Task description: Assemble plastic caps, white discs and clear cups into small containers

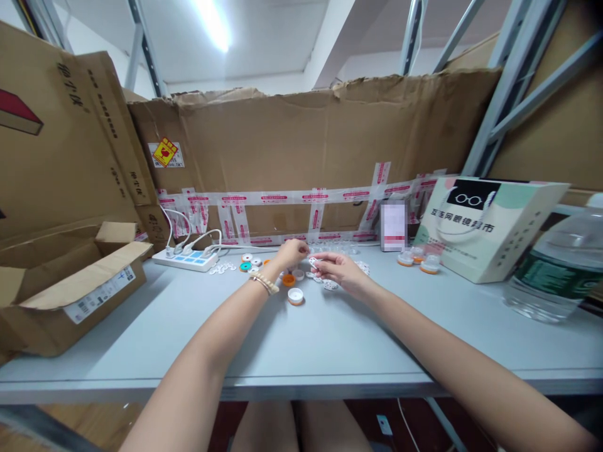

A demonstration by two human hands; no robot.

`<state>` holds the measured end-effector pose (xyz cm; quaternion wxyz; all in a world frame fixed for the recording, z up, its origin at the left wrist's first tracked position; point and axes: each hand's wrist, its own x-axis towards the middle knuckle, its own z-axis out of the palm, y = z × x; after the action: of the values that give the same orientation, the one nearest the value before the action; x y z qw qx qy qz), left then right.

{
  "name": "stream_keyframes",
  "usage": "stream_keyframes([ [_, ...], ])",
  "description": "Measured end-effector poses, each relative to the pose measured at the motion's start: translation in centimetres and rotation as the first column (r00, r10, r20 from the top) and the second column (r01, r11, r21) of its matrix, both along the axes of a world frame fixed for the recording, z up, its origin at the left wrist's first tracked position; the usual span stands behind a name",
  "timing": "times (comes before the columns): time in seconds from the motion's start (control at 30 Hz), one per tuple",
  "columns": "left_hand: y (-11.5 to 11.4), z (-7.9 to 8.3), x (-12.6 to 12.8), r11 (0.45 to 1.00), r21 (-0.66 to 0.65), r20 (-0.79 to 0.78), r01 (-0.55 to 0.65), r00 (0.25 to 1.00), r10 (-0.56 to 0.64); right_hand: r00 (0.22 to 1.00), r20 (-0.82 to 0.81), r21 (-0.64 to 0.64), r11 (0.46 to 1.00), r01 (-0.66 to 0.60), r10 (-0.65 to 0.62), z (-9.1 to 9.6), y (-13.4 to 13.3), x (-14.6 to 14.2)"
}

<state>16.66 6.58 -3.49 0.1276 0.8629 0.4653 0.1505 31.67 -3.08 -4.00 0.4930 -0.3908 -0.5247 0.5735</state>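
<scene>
My right hand (340,271) pinches a small white disc with holes (313,263) between thumb and fingers. Beside it, my left hand (293,253) reaches over the small parts with its fingers curled; what they hold, if anything, is hidden. Nearer to me stands a round white cup with an orange base (296,296). An orange ring-shaped piece (289,280) lies just behind it, under my left wrist. More white perforated discs (330,285) lie below my right hand. To the left of my left wrist are a teal round piece (245,267) and several white ones.
A white power strip (186,257) with plugs and an open cardboard box (70,295) stand at left. Clear-topped orange containers (429,264), a phone-like screen (394,226), a paper bag (487,229) and a large water bottle (556,263) are at right. Taped cardboard (301,144) walls the back.
</scene>
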Motion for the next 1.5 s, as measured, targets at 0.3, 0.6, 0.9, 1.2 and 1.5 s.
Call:
stream_keyframes([
  [0.3, -2.6, 0.1, -3.3, 1.000, -0.017, 0.193, 0.025, 0.981, -0.021, 0.997, 0.056, -0.041, 0.997, -0.060, 0.062, -0.6, 0.0, -0.2],
  [0.6, -3.3, -1.7, 2.6, 0.993, -0.039, 0.106, 0.114, 0.988, -0.109, 0.998, 0.049, -0.012, 0.999, 0.030, -0.030, 0.2, 1.3, 3.7],
  [0.9, -3.8, -0.4, 0.3, 0.996, 0.053, 0.292, 0.073, 0.953, -0.085, 0.998, 0.032, -0.030, 0.998, -0.050, 0.051, 0.4, 0.4, 2.7],
  [1.2, -7.8, 0.5, -6.4, 0.958, 0.194, 0.484, 0.211, 0.829, -0.281, 0.968, 0.133, -0.144, 0.970, -0.196, 0.215, -0.1, -0.5, -0.5],
  [1.5, -9.1, -1.4, -7.4, 0.757, 0.602, 0.280, 0.256, 0.820, -0.500, 0.933, -0.038, -0.196, 0.913, -0.357, 0.357, -0.5, -1.2, -2.9],
])
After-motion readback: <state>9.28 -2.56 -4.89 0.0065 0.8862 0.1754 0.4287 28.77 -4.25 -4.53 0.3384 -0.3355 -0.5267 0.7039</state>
